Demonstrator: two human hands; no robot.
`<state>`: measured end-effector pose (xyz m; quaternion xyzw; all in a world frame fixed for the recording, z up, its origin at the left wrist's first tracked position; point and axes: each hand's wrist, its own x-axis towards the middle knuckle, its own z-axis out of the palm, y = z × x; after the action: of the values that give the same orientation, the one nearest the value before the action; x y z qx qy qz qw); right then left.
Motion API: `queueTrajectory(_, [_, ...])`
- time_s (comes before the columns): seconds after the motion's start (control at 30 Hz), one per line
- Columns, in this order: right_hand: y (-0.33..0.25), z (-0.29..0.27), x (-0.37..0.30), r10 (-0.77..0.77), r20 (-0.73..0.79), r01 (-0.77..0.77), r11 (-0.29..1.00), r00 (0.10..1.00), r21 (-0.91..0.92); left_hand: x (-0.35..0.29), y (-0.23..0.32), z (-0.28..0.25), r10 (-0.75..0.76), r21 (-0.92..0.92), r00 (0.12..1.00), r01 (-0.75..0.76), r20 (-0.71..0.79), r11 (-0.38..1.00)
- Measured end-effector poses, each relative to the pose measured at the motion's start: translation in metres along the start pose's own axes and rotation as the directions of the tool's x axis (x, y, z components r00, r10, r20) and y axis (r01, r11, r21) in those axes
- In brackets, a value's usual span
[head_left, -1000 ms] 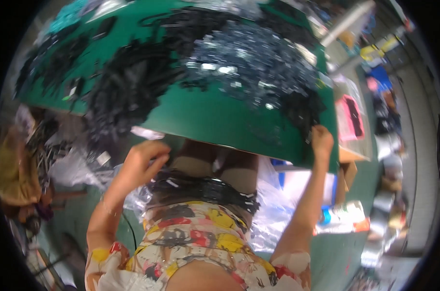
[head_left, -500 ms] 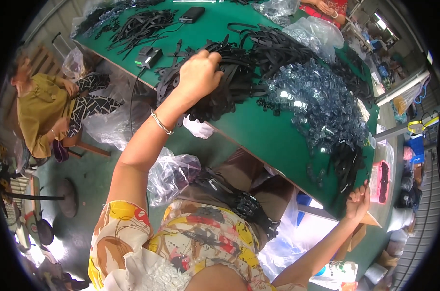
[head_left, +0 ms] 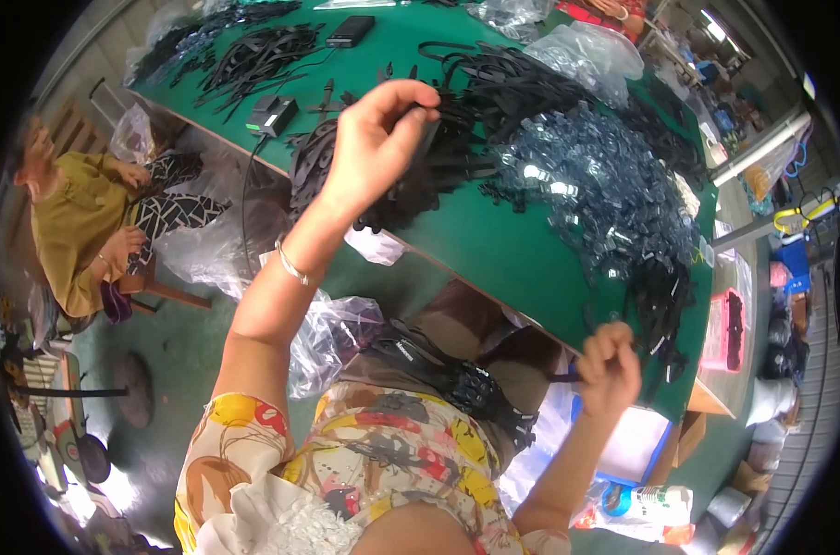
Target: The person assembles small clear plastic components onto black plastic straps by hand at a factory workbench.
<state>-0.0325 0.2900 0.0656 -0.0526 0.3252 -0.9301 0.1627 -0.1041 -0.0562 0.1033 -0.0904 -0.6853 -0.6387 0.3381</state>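
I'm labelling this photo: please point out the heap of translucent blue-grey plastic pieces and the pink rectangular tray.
Heap of translucent blue-grey plastic pieces (head_left: 600,190): head view, on the middle of the heap.
Pink rectangular tray (head_left: 717,331): head view, on its left wall.

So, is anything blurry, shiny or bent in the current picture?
Head view: white glare glints off the heap of clear bluish pieces; head view: the right hand looks blurred, probably by motion; head view: fisheye distortion curves the grey ribbed wall, and the corners go black.
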Motion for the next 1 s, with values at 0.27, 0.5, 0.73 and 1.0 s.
queueTrajectory(0.27, [0.075,0.029,0.032,0.096,-0.12,-0.087,0.993,0.988,0.074,-0.113,0.033,0.083,-0.013,-0.241,0.802,0.196,0.598,0.951])
queueTrajectory(0.5, [0.055,-0.014,-0.001,-0.269,-0.266,0.208,0.949,0.926,-0.237,-0.148,0.023,0.114,0.021,-0.135,0.748,0.092,0.664,0.987])
queueTrajectory(0.73, [0.038,-0.026,-0.04,-0.138,-0.35,0.045,0.964,0.927,-0.263,-0.134,-0.025,0.19,0.218,0.175,0.735,-0.417,0.642,0.892])
queueTrajectory(1.0, [0.035,-0.028,-0.057,-0.123,-0.377,0.048,0.978,0.918,-0.203,-0.131,-0.041,0.213,0.209,0.26,0.621,-0.577,0.756,0.774])
